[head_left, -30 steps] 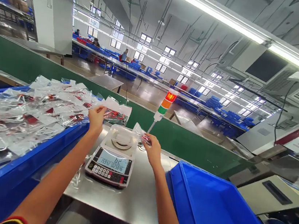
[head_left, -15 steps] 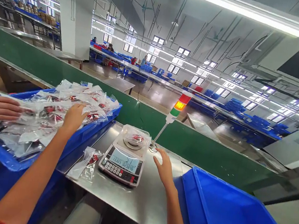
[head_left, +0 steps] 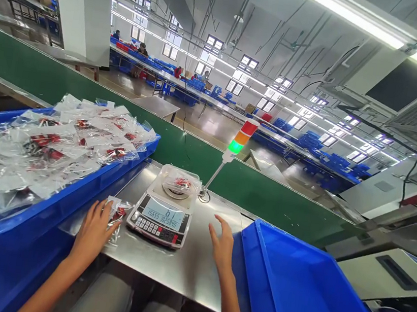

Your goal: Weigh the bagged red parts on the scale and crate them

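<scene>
My left hand (head_left: 93,230) rests on a clear plastic bag (head_left: 116,215) holding a red-and-black item, its fingers closed over the bag's edge on the steel table (head_left: 194,264). To the right of the digital weighing scale (head_left: 159,218), my right hand (head_left: 222,245) hangs over the steel with its fingers apart, holding nothing. Another clear bag with a red item (head_left: 180,183) lies on the scale's pan. A blue crate (head_left: 48,206) heaped with similar bags stands beyond my left hand.
A second blue crate (head_left: 290,294) stands at the right edge of the steel table. Behind the table run a green panel (head_left: 188,161) and a signal tower light (head_left: 239,139) on a thin pole. Long benches with blue bins and several workers fill the far hall.
My left hand has moved from the heaped crate down to the loose bag on the table. My right hand has stayed near the scale. The bag remains on the pan.
</scene>
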A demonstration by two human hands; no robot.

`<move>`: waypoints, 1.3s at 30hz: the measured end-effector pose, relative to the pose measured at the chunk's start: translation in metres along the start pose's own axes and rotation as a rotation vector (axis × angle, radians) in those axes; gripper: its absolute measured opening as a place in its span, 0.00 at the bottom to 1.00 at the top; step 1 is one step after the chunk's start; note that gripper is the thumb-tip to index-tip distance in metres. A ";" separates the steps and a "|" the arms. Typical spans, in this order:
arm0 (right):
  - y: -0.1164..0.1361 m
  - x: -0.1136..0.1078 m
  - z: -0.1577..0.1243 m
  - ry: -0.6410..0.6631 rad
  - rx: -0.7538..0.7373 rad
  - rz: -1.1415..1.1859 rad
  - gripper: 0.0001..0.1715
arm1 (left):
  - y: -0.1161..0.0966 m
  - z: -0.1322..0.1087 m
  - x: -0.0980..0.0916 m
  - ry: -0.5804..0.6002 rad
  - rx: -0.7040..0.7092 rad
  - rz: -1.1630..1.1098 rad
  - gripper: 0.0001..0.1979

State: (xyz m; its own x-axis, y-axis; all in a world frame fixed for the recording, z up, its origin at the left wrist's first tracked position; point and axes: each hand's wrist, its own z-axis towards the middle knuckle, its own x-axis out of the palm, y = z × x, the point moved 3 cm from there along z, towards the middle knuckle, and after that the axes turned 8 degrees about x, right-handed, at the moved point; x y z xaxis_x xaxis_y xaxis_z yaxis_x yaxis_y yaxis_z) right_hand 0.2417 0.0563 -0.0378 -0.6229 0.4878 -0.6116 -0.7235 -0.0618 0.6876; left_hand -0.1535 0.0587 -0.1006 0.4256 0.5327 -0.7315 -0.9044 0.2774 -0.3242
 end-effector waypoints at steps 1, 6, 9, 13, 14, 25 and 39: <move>0.015 0.004 0.008 0.008 -0.069 0.001 0.27 | 0.007 -0.011 0.004 0.005 -0.021 0.049 0.33; 0.080 0.035 0.062 0.071 -0.362 -0.045 0.23 | 0.024 -0.034 0.010 0.014 -0.060 0.067 0.30; 0.097 0.055 0.087 0.120 -0.422 -0.139 0.20 | 0.031 -0.035 0.006 -0.040 -0.067 -0.019 0.26; 0.103 0.070 0.099 0.191 -0.378 -0.234 0.09 | 0.037 -0.037 -0.009 -0.125 -0.119 -0.066 0.27; 0.104 0.070 0.099 0.190 -0.362 -0.236 0.07 | 0.036 -0.038 -0.015 -0.152 -0.127 -0.066 0.28; 0.223 0.092 0.146 0.104 -0.336 -0.063 0.11 | -0.043 0.002 -0.067 -0.543 0.085 -0.147 0.14; 0.198 -0.028 0.134 -0.001 -0.461 0.011 0.19 | -0.127 0.200 0.022 0.116 0.190 -0.254 0.06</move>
State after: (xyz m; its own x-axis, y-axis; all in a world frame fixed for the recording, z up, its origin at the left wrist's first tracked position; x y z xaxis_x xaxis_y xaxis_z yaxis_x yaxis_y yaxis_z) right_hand 0.1556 0.1476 0.1680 -0.6309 0.4861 -0.6048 -0.7741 -0.4474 0.4479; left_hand -0.0232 0.1951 0.0443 0.6203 0.3356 -0.7089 -0.7435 0.5396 -0.3951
